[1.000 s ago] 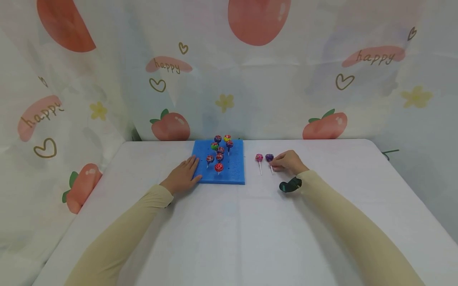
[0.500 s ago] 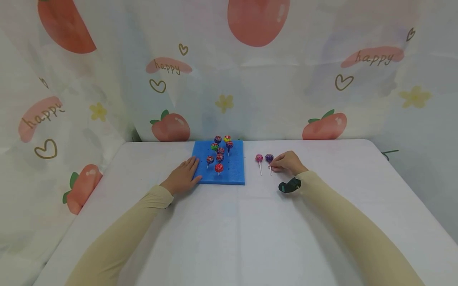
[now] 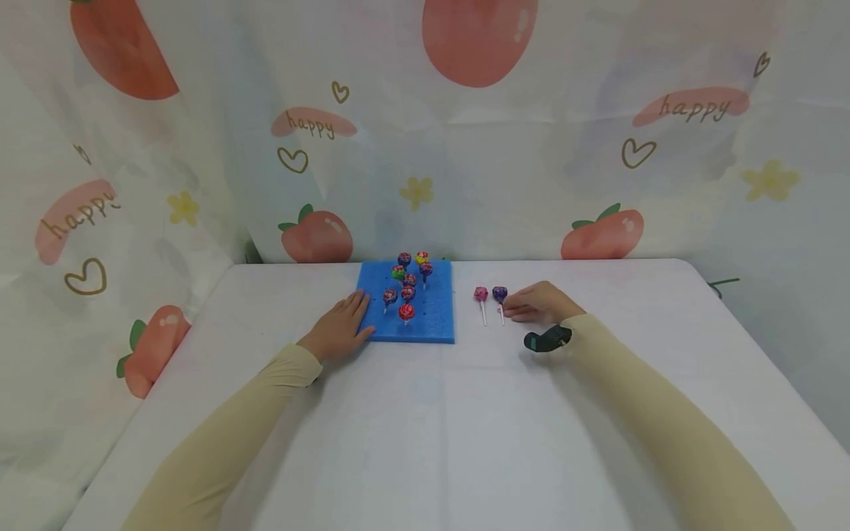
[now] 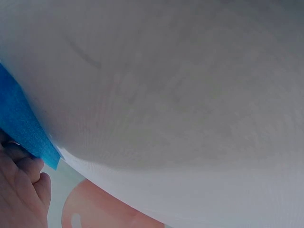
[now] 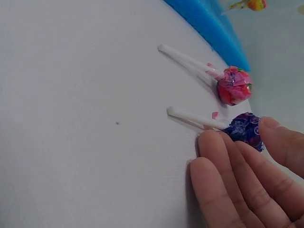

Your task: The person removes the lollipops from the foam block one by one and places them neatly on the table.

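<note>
The purple lollipop [image 5: 244, 129] is found lying on the white table [image 3: 412, 428], just beside the fingertips of the right hand [image 3: 541, 303], its head near the thumb; whether it is touched cannot be told. Thumb and fingers are held apart, with nothing gripped. The pink lollipop [image 5: 234, 86] is laid alongside, farther from that hand. The left hand [image 3: 337, 326] is rested with extended fingers on the edge of the blue board [image 3: 437, 317], where other lollipops [image 3: 406, 313] are stood.
</note>
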A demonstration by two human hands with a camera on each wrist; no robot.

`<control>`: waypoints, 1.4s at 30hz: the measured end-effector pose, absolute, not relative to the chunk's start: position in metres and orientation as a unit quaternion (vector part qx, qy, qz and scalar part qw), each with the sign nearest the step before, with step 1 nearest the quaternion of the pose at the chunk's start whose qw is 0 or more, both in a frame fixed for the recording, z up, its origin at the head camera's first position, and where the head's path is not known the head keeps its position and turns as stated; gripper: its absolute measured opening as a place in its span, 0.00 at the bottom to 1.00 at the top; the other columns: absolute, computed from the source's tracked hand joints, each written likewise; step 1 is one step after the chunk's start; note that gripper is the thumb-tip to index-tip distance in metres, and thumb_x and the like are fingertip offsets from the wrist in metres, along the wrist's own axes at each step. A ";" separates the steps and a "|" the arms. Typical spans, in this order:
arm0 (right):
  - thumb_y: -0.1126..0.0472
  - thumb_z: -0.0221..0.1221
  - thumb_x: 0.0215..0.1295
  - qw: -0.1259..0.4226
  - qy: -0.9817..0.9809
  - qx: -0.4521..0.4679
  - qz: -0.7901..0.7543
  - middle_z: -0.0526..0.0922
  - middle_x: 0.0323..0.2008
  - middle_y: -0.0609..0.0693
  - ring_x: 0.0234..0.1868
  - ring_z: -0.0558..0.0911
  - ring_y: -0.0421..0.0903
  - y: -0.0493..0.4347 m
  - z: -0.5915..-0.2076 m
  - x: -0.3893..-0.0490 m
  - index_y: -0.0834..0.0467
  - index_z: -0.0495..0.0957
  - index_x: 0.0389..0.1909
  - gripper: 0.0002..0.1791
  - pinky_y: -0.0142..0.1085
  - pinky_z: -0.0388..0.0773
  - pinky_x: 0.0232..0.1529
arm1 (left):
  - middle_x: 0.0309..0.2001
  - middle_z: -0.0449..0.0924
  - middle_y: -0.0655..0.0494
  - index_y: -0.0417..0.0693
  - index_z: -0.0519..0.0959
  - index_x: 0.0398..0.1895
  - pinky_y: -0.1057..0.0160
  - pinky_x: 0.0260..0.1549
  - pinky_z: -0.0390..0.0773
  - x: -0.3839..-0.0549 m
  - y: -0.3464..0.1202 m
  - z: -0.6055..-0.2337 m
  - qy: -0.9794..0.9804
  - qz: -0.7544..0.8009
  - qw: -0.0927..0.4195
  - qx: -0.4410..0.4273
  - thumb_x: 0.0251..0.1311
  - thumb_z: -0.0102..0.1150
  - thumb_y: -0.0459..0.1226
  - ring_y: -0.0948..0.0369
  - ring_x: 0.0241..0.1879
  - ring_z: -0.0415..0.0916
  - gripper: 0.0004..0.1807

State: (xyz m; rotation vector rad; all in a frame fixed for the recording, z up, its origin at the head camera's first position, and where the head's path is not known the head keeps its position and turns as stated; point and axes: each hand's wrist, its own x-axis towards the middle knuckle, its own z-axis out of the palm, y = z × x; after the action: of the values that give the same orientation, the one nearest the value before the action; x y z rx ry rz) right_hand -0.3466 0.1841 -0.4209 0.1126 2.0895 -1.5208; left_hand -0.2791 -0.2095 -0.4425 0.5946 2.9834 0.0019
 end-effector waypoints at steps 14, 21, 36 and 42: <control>0.59 0.52 0.69 0.317 0.728 -0.015 -0.607 0.84 0.44 0.49 0.44 0.84 0.39 0.201 -0.423 -0.341 0.71 0.60 0.65 0.29 0.34 0.79 0.52 | 0.74 0.43 0.39 0.35 0.46 0.73 0.50 0.72 0.49 -0.278 -0.209 -0.441 0.980 0.005 0.049 0.194 0.69 0.39 0.54 0.46 0.74 0.42 0.40; 0.56 0.52 0.70 0.283 0.759 -0.070 -0.582 0.76 0.58 0.59 0.49 0.83 0.39 0.207 -0.425 -0.335 0.68 0.61 0.65 0.29 0.36 0.77 0.55 | 0.74 0.44 0.38 0.34 0.47 0.72 0.50 0.72 0.49 -0.280 -0.210 -0.443 0.979 0.012 0.045 0.198 0.69 0.39 0.53 0.46 0.74 0.42 0.39; 0.50 0.53 0.68 0.162 0.790 -0.138 -0.575 0.75 0.59 0.60 0.53 0.82 0.47 0.197 -0.413 -0.339 0.66 0.66 0.62 0.29 0.40 0.78 0.54 | 0.74 0.45 0.38 0.34 0.47 0.72 0.50 0.72 0.49 -0.279 -0.208 -0.442 0.980 0.005 0.048 0.194 0.69 0.39 0.53 0.46 0.74 0.43 0.40; 0.50 0.52 0.69 0.141 0.789 -0.156 -0.577 0.75 0.59 0.62 0.55 0.80 0.48 0.190 -0.405 -0.341 0.66 0.67 0.61 0.28 0.45 0.75 0.56 | 0.74 0.44 0.38 0.34 0.47 0.72 0.50 0.72 0.49 -0.279 -0.209 -0.442 0.979 0.004 0.048 0.197 0.69 0.39 0.53 0.46 0.74 0.43 0.40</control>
State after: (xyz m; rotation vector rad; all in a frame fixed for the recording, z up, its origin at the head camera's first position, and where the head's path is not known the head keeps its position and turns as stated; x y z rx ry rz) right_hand -0.3414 0.1897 -0.4047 -0.4513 2.2780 -1.6657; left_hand -0.2787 -0.2087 -0.4416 0.6005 2.9859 0.0114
